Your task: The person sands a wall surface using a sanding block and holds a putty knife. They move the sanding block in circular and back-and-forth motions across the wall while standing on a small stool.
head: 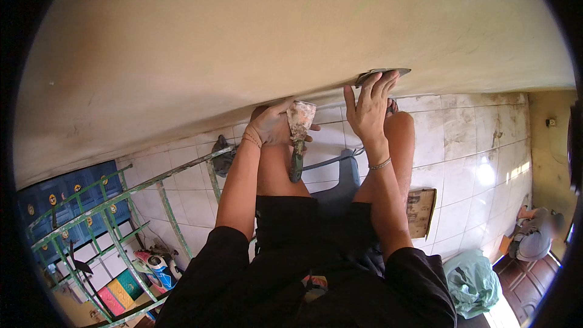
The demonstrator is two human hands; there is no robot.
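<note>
My left hand (pixel 272 126) holds a putty knife (pixel 300 120) by its neck. Its blade is crusted with pale filler and the green handle hangs down toward my thigh. Higher up and to the right, my right hand (pixel 371 111) has its fingers spread flat over a thin dark sheet (pixel 402 72), apparently sandpaper, held against the wall. Most of the sheet is hidden under the fingers. The beige wall (pixel 291 32) fills the upper view and carries faint smudges and green marks.
Between my legs shows a blue-grey plastic seat (pixel 344 177). A green metal frame (pixel 161 177) stands left, near a dark plastic bag (pixel 223 155). To the right are flattened cardboard (pixel 421 213) on the tiled floor (pixel 455 146), a green plastic bag (pixel 473 282) and a seated person (pixel 533 239).
</note>
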